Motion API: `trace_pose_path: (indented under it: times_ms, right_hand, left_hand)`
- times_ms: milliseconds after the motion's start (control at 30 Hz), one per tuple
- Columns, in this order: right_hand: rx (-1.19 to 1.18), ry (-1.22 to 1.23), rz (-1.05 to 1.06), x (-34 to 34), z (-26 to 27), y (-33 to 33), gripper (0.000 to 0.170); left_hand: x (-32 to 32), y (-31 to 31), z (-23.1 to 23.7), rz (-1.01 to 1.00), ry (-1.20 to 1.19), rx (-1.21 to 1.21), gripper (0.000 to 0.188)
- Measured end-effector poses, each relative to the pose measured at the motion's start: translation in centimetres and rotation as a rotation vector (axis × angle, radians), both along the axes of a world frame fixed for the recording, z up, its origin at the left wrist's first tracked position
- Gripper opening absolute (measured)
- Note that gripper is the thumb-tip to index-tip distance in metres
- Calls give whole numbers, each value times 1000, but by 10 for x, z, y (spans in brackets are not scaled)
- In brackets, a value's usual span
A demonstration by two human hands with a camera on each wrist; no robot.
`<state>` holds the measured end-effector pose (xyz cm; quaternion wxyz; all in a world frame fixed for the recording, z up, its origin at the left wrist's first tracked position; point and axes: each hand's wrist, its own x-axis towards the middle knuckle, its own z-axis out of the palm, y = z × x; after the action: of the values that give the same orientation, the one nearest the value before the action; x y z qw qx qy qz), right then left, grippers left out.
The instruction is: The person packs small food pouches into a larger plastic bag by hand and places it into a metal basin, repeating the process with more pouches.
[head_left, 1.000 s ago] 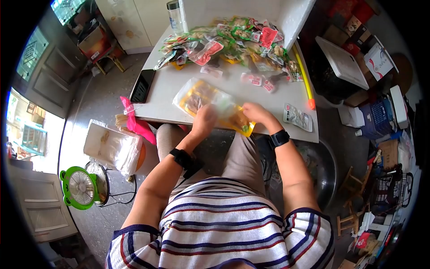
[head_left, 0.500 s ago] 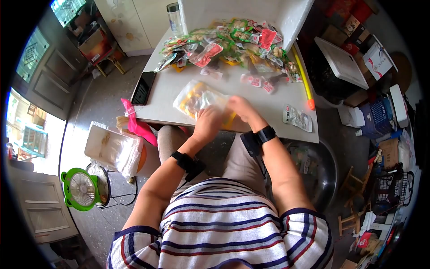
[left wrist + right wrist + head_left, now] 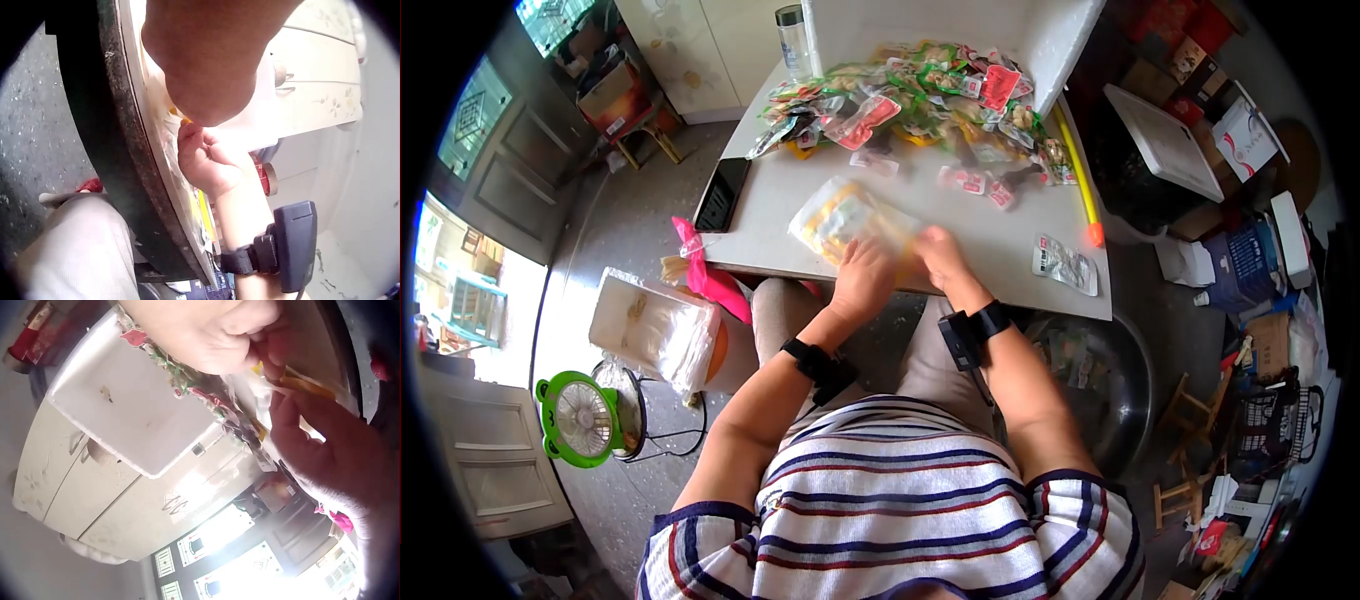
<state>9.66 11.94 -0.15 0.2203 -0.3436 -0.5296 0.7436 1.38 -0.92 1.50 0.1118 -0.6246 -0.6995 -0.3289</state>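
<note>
A clear plastic bag (image 3: 828,222) with yellow-edged packets inside lies near the table's front edge in the head view. My left hand (image 3: 865,282) is over its near end; in the right wrist view that left hand (image 3: 328,434) pinches the bag's thin film between thumb and fingers. Close beside it, my right hand (image 3: 942,258) grips the bag's opening at the right end. The left wrist view shows the right hand (image 3: 209,165) with curled fingers, a bit of yellow at their tips. Between the hands the bag's edge is partly hidden and blurred.
Across the table's back lies a heap of small food packets (image 3: 930,85) before a white foam box (image 3: 940,22). A phone (image 3: 722,195) lies left, a silver packet (image 3: 1064,264) right, near a yellow stick (image 3: 1080,175). A metal basin (image 3: 1125,390) stands below right.
My right hand has moved left from the yellow packet's outer corner to beside the left hand. The yellow packet's protruding end has gone out of sight behind the hands.
</note>
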Motion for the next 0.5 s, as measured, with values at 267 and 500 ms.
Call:
trace_pose_path:
  times_ms: [267,500]
  right_hand:
    - [212,-154,-97,-11,-3,0,16]
    - [1026,-426,224,0,12,24,23]
  left_hand:
    - [-3,-6,-6,-14,53,-31,23]
    - [2,-27,-14,95,197,28,26]
